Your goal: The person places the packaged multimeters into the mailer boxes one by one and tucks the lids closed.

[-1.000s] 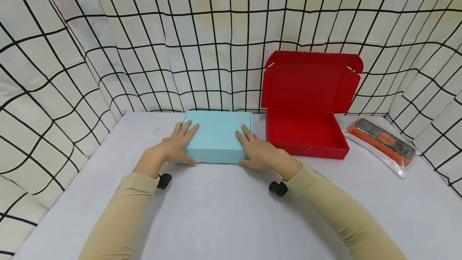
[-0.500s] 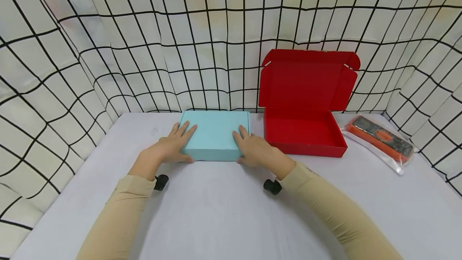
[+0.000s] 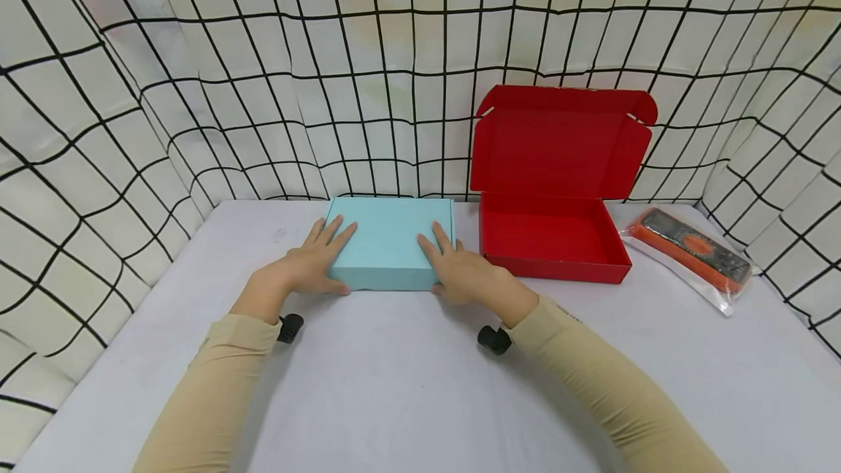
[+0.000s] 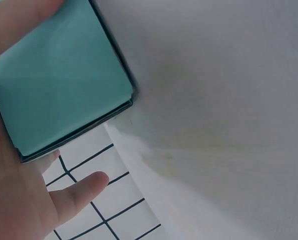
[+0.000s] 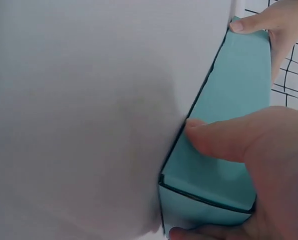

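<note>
The blue box (image 3: pixel 394 243) sits just left of the red box (image 3: pixel 557 166), long axis running side to side on the desk (image 3: pixel 394 378); left hand (image 3: pixel 305 266) and right hand (image 3: pixel 463 274), equally near, rest spread-fingered on its ends.

- The light-blue box (image 3: pixel 388 236) is closed, its inside hidden.
- The left hand (image 3: pixel 314 265) covers the box's near left corner, the right hand (image 3: pixel 463 272) its near right one.
- The left sleeve (image 3: pixel 210 385) and right sleeve (image 3: pixel 585 378) are cut off at the head view's near edge.
- Both wrist views cut off part of their own hand; the left one also loses much of the box.
- Markings on the orange device (image 3: pixel 698 245), at right, are too small to read.
</note>
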`<state>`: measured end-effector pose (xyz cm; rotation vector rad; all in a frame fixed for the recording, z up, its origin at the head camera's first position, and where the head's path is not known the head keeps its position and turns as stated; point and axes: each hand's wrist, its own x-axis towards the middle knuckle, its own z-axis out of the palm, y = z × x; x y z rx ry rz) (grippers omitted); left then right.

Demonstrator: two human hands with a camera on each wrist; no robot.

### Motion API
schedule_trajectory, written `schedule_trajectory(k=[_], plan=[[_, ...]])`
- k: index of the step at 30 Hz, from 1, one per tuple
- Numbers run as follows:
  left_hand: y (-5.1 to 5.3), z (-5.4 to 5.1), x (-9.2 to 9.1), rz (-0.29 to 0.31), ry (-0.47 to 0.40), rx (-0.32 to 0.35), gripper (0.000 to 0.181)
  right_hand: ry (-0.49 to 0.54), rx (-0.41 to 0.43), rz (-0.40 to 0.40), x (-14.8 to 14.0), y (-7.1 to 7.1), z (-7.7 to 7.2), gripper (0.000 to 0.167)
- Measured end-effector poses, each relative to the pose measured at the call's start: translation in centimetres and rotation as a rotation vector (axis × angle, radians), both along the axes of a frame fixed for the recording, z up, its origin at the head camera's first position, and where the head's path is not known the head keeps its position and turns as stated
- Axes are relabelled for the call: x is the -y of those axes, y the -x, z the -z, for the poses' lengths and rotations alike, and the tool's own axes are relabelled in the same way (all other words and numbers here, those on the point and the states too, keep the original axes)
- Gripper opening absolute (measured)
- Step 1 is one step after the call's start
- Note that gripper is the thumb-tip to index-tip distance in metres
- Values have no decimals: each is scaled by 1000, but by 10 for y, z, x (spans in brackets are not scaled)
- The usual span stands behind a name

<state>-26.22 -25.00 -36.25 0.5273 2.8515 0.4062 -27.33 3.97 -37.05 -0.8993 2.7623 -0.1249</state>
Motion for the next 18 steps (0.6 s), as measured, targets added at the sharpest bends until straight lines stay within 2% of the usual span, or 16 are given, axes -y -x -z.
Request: schedule_trajectory(k=[8, 18], plan=[[-1, -3, -2, -10, -2, 5, 110, 33, 61, 12, -1, -1, -3, 90], [-1, 0, -3, -6, -3, -4, 109, 40, 30, -17, -3, -3, -2, 88]])
